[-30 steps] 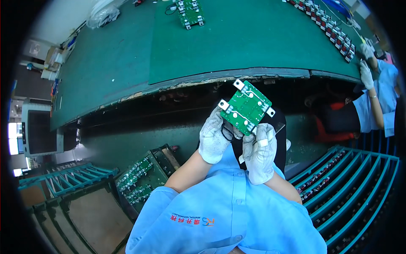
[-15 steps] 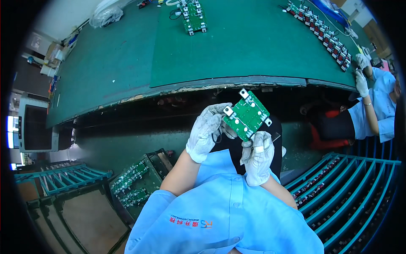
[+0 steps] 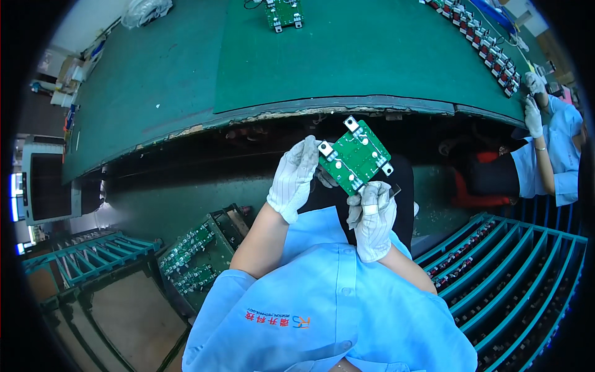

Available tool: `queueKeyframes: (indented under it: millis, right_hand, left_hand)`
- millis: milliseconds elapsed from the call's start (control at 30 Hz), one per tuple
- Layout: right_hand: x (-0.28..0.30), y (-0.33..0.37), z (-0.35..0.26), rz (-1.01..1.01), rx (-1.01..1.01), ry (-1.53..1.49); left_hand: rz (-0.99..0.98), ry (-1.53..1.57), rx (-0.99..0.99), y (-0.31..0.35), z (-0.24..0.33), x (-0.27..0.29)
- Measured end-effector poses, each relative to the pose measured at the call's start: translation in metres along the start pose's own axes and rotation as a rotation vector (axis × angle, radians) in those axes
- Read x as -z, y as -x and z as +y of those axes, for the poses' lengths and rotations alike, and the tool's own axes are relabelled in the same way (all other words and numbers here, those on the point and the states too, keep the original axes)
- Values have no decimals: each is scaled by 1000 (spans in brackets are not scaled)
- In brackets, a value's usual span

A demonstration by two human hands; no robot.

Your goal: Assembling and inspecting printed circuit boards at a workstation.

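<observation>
A green circuit board [image 3: 354,156] with metal tabs at its edges is held tilted in front of my body. My right hand [image 3: 373,220], in a white glove with grey, worn fingertips, pinches the board's lower corner. At the board's left corner is my left hand [image 3: 292,180], gloved the same way. Its long fingers lie together beside the upper left tab, and more of the glove shows behind the board's edge. The left hand's exact contact with the board is partly hidden. A thin dark piece [image 3: 395,190] sticks out beside my right fingers.
Ahead stands a green-topped bench [image 3: 161,93] with a worn front edge. On it lie another circuit board [image 3: 285,13] and a row of red-and-black parts [image 3: 480,46]. A co-worker's gloved hand [image 3: 533,116] is at right. Green racks [image 3: 514,279] and a bin with boards [image 3: 186,254] flank me.
The board and both hands sit slightly higher and further left in the picture. My left fingers have straightened and shifted off the board's upper left tab. The view has tilted a little.
</observation>
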State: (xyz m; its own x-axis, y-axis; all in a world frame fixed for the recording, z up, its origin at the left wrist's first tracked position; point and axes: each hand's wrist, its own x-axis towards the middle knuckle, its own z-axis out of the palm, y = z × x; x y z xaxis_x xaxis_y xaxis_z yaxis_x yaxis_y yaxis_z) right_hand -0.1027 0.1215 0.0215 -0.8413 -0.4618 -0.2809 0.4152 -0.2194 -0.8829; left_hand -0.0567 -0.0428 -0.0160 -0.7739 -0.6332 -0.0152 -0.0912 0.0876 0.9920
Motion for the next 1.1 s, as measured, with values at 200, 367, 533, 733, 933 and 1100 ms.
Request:
queueKeyframes:
  millis: [200, 367, 533, 733, 933, 1100]
  right_hand:
    - [7, 2, 14, -64, 149, 209]
    - [7, -15, 19, -209, 176, 382]
    - [0, -21, 10, -192, 155, 175]
    - [34, -30, 14, -113, 137, 388]
    - [39, -57, 12, -85, 354, 609]
    - [31, -120, -55, -31, 895, 1032]
  left_hand:
    - [-266, 190, 180, -10, 51, 10]
    - [-212, 179, 203, -18, 67, 26]
    - [122, 195, -64, -21, 104, 61]
    - [28, 437, -265, -4, 169, 69]
    - [-235, 465, -325, -6, 177, 85]
    - [-189, -49, -180, -66, 140, 110]
